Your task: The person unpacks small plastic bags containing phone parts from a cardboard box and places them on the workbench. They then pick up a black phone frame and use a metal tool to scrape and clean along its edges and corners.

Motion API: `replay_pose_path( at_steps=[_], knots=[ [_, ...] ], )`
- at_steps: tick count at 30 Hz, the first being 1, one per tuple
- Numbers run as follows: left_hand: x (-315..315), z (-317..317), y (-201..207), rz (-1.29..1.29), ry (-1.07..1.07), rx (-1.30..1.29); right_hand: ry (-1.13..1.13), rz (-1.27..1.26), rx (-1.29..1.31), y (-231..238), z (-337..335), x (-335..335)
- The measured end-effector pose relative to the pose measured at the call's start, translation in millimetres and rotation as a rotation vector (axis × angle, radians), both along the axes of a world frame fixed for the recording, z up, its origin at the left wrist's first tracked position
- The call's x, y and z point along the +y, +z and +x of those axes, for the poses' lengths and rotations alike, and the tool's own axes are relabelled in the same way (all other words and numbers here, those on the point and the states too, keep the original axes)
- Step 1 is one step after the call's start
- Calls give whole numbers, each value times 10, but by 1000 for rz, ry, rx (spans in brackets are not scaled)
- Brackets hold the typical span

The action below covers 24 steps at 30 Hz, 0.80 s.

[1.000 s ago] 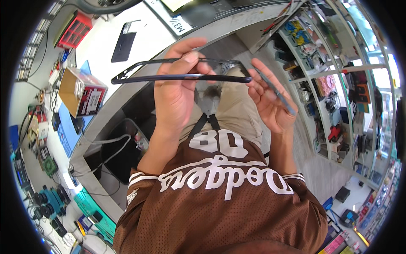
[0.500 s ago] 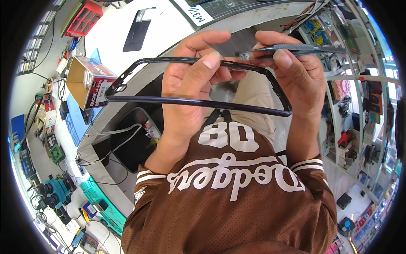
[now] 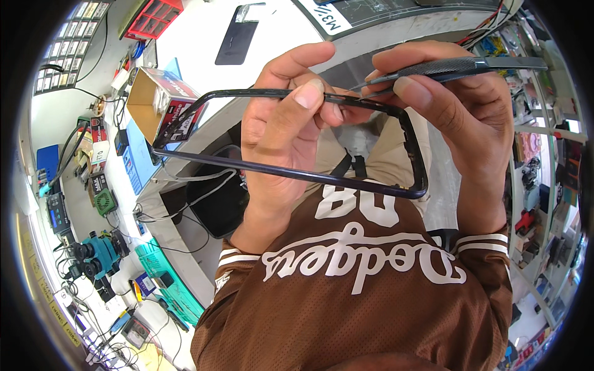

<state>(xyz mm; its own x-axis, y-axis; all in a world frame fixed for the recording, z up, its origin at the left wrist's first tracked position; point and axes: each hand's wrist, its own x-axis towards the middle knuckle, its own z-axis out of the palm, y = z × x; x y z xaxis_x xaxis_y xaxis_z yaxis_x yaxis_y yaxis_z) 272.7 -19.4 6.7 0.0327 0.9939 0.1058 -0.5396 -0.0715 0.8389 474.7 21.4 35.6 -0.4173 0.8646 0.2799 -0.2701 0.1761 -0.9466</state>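
My left hand [image 3: 286,117] grips a black phone frame [image 3: 266,168] by its far long side, thumb on top and fingers beneath. The frame is a thin hollow rectangle held in the air, its right end tilted nearer to me. In my right hand [image 3: 461,105] is a pair of grey metal tweezers [image 3: 458,67] with a knurled grip, pinched between thumb and fingers. The tweezer tips reach the frame's far side, just right of my left thumb. Whether they touch it or pinch something there I cannot tell.
On the white table lies a dark phone panel [image 3: 237,43]. An open cardboard box [image 3: 143,102] stands left of the frame, by a blue mat [image 3: 137,166]. Further left are a microscope [image 3: 96,253], cables and a red drawer box [image 3: 154,21]. Crowded shelves [image 3: 544,185] stand at the right.
The tweezers have come to the frame's far side, their tips now at its edge. The frame's right end has dipped toward me. The whole view has shifted somewhat.
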Motion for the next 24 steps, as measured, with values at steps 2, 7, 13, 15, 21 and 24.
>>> replay_pose_path(
  at_steps=[2,7,13,15,21,24],
  knots=[
    [-1,-4,5,4,6,13,-31,34,-38,-3,33,4],
    [13,50,23,45,-19,-23,-35,88,-70,31,76,11],
    [-2,101,28,46,-41,-49,-37,125,-42,-15,127,-22],
    [-9,129,57,40,-25,-32,-45,159,-87,-6,164,-23],
    [-32,218,110,62,34,10,-97,329,-39,-117,207,-24],
    [-52,240,144,55,57,50,-51,346,-118,-26,251,-27]
  ],
)
